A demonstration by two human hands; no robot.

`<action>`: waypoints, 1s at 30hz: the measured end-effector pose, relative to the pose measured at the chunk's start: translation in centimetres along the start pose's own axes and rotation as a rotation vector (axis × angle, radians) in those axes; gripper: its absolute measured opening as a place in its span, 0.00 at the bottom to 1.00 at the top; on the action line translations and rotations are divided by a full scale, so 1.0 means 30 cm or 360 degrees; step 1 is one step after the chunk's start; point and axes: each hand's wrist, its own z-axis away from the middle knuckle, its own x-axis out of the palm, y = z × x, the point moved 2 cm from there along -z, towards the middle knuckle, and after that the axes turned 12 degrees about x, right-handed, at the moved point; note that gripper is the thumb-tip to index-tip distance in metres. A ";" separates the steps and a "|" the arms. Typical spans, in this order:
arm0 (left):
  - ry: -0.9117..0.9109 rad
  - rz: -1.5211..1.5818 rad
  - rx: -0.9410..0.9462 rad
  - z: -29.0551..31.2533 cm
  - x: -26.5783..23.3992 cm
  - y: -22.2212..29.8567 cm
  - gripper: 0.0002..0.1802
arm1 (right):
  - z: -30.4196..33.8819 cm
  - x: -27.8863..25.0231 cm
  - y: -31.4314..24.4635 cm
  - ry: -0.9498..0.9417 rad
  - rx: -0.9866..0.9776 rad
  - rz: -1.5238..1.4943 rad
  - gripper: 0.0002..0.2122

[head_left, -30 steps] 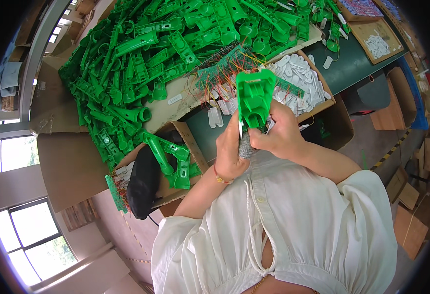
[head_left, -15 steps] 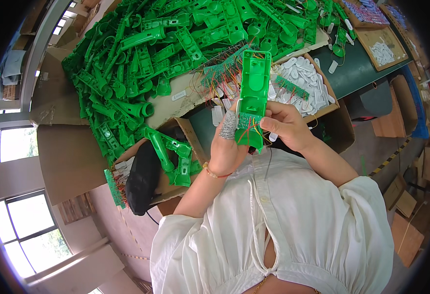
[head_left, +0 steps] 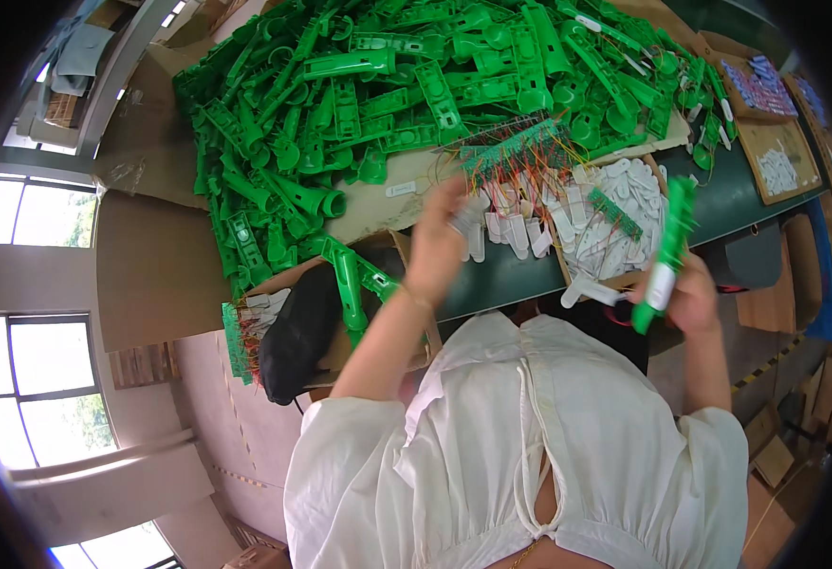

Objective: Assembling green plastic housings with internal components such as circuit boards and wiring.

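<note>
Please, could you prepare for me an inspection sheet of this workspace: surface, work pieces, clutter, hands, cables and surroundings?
Surface: dark green table, partly covered by cardboard.
Work pieces: green casing in the right hand; circuit boards.
Clutter: heaped green casings; loose white pieces.
Hands: right grips the casing; left hand blurred near the boards, hold unclear.
Cables: thin red and yellow wires at the boards.
Surroundings: windows at left.

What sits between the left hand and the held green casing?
Head view: wired white tabs, then a cardboard box of white parts topped by a green circuit board.
</note>
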 end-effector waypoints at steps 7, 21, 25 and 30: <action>0.1060 0.0966 -0.0441 -0.346 -0.437 -0.314 0.25 | 0.246 -0.319 -0.051 0.0686 0.0149 0.0900 0.13; 0.1239 0.1096 -0.0437 -0.429 -0.392 -0.418 0.09 | 0.131 -0.339 0.027 0.1165 -0.0039 0.1201 0.15; 0.0494 0.0891 -0.0224 -0.159 -0.114 -0.128 0.23 | 0.080 -0.237 -0.022 0.1304 -0.0376 0.1328 0.10; 0.0028 0.0854 -0.0079 0.010 0.007 0.056 0.28 | -0.161 0.072 -0.046 0.0488 -0.0498 0.1252 0.11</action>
